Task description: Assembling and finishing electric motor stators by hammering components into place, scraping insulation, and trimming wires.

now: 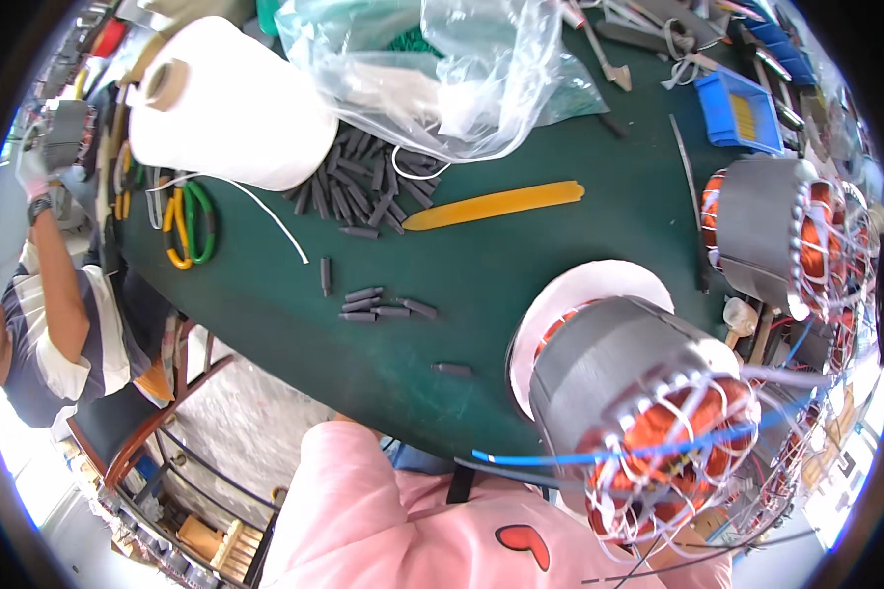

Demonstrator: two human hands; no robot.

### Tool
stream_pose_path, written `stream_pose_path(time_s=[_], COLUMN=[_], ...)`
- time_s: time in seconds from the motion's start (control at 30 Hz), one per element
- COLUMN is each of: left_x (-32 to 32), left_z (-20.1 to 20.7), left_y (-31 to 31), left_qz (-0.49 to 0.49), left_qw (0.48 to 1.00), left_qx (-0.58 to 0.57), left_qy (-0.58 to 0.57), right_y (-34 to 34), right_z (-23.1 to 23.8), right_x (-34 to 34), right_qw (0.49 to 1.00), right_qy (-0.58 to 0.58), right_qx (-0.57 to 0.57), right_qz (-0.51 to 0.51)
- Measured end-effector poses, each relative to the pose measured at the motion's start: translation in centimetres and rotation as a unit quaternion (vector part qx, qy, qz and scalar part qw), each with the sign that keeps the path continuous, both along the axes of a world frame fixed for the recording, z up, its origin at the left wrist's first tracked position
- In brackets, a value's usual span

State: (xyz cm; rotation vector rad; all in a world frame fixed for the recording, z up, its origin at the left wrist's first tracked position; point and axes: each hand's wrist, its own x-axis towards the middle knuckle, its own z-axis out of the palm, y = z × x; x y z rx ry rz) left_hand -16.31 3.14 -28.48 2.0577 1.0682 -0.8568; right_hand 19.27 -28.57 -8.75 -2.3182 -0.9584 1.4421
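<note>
Neither of my hands shows. My left sleeve [349, 481], pink, comes up to the table's near edge, and whatever lies beyond its cuff is hidden. My right arm is mostly behind the nearer motor stator [619, 363], a grey steel core with copper windings tied in white cord. The stator lies tilted at the near right, against a white round disc [550, 304]. A blue sleeved lead [560, 458] runs across its wound end. Several short dark grey tubes [363, 304] lie left of it, and a yellow flat strip [496, 205] lies farther back.
A second stator [761, 231] stands at the right, near a blue box [742, 113]. At the back are a white thread cone [236, 108], a clear plastic bag [481, 79] and a pile of dark tubes [354, 177]. Scissors [192, 226] lie left. A co-worker [64, 304] sits beyond.
</note>
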Motion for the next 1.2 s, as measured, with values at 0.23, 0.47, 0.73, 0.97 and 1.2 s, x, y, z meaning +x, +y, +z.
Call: stream_pose_path(time_s=[0.23,0.47,0.73,0.97,1.2], left_x=[0.9,10.7,11.9,11.4,4.1], left_z=[12.7,20.7,16.9,18.7,23.9], left_y=[1.6,4.7,9.3,5.7,-4.3], left_qz=[-0.139,-0.152,-0.112,0.004,-0.396], left_qw=[0.984,0.770,0.750,0.765,0.877], left_qx=[0.005,0.385,0.415,0.426,0.105], left_qy=[-0.108,-0.485,-0.503,-0.483,-0.249], right_y=[5.6,6.1,-2.0,-1.4,-2.2], right_z=[-2.3,-1.2,-0.9,-0.9,-2.2], right_x=[-1.1,-4.7,-9.5,-7.9,-3.8], right_qw=[0.880,0.827,0.819,0.807,0.831], right_qy=[-0.188,-0.356,-0.347,-0.301,-0.232], right_qx=[0.390,0.435,0.455,0.504,0.502], right_qz=[0.196,0.016,-0.048,-0.068,-0.063])
